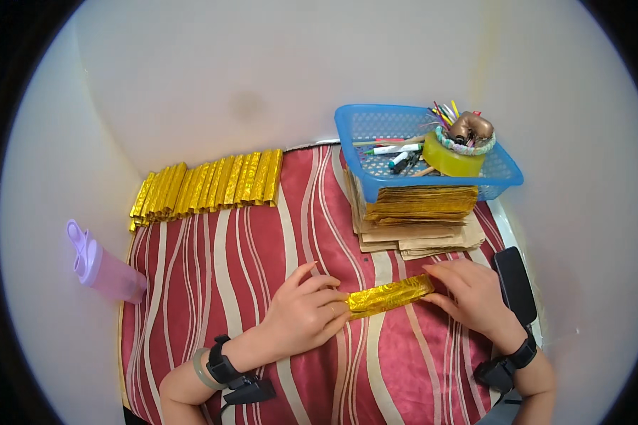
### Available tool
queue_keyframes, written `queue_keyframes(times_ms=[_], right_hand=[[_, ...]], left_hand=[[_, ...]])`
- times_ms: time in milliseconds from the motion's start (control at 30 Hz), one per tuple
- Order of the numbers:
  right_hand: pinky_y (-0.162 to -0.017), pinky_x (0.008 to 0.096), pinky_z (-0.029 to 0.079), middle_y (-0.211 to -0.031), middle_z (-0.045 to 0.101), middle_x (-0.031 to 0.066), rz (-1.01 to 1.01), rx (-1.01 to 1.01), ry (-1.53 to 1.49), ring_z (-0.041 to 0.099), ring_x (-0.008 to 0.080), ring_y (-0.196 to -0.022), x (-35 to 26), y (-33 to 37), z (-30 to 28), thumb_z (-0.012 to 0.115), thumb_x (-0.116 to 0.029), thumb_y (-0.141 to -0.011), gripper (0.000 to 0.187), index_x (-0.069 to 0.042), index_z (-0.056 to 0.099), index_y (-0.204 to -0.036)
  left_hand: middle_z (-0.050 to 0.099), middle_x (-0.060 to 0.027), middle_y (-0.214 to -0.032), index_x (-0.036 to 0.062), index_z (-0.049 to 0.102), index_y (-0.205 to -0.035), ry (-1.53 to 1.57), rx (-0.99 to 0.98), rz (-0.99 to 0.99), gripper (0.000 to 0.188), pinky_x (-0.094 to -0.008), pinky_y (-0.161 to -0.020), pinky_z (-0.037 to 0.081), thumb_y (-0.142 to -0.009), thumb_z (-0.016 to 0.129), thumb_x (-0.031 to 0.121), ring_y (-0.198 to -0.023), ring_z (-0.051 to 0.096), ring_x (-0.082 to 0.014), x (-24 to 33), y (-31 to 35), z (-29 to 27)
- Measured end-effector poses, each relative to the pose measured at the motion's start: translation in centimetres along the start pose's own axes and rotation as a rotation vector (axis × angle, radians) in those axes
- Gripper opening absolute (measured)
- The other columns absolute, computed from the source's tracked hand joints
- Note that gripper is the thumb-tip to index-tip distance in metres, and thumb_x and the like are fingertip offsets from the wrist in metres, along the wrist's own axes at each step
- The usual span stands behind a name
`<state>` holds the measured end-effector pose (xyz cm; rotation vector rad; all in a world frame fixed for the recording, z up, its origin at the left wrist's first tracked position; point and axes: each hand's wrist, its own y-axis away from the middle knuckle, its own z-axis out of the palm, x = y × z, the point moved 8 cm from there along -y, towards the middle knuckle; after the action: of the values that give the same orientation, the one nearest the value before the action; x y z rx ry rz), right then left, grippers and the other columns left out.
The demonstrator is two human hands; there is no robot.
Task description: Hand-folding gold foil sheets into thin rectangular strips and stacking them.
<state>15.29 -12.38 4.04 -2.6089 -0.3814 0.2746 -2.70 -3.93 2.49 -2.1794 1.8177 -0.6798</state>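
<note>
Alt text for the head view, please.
The person's left hand and right hand hold opposite ends of a folded gold foil strip over a red striped tablecloth. More gold foil strips lie in a row far left, a lilac bottle nearer; a blue basket of markers sits on stacked paper far right, with a black phone beside the right hand.

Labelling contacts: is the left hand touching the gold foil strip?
Touching. The head view shows the left hand over the left end of the gold foil strip, its fingers meeting the foil with no gap showing.
</note>
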Motion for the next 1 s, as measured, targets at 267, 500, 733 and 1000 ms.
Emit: queue_keyframes(times_ms=[267, 500, 733, 1000], right_hand=[[-0.066, 0.028, 0.05, -0.091, 0.062, 0.0006, -0.27, -0.045, -0.03, 0.062, 0.0153, -0.083, -1.9, 1.0, 1.0, 0.068, -0.015, -0.076, 0.02, -0.01, 0.065, -0.095], [-0.07, 0.027, 0.051, -0.094, 0.062, 0.0006, -0.321, -0.054, -0.002, 0.062, 0.0163, -0.088, -2.6, 0.7, 1.6, 0.065, -0.015, -0.075, 0.024, -0.01, 0.065, -0.099], [-0.073, 0.0283, 0.051, -0.094, 0.063, 0.002, -0.388, -0.048, 0.035, 0.063, 0.0172, -0.09, -3.0, 0.2, 1.3, 0.065, -0.013, -0.075, 0.027, -0.008, 0.066, -0.101], [-0.072, 0.0272, 0.051, -0.093, 0.063, 0.0018, -0.358, -0.138, 0.015, 0.062, 0.0162, -0.089, -2.8, 0.7, 2.3, 0.066, -0.013, -0.075, 0.029, -0.003, 0.067, -0.103]], left_hand=[[0.067, -0.0083, -0.086, 0.0028, 0.066, -0.083, 0.387, 0.011, -0.402, 0.008, -0.0343, -0.079, 0.051, -0.077, 0.069, 0.004, -0.082, 0.065, -0.0219, -3.5, -0.1, 0.6], [0.057, -0.0045, -0.084, -0.0002, 0.062, -0.085, 0.754, -0.152, -0.657, 0.004, -0.025, -0.074, 0.047, -0.082, 0.063, 0.003, -0.079, 0.056, -0.0096, -6.1, 0.7, 2.8], [0.058, -0.0051, -0.083, 0.0022, 0.063, -0.084, 0.632, -0.208, -0.514, 0.005, -0.0288, -0.074, 0.046, -0.079, 0.065, 0.001, -0.08, 0.056, -0.0166, -5.3, 0.4, 2.7], [0.059, -0.0032, -0.079, 0.0073, 0.064, -0.082, 0.021, 0.157, -0.219, 0.015, -0.0336, -0.063, 0.046, -0.072, 0.075, 0.008, -0.075, 0.057, -0.0208, -3.1, -0.8, -0.7]])
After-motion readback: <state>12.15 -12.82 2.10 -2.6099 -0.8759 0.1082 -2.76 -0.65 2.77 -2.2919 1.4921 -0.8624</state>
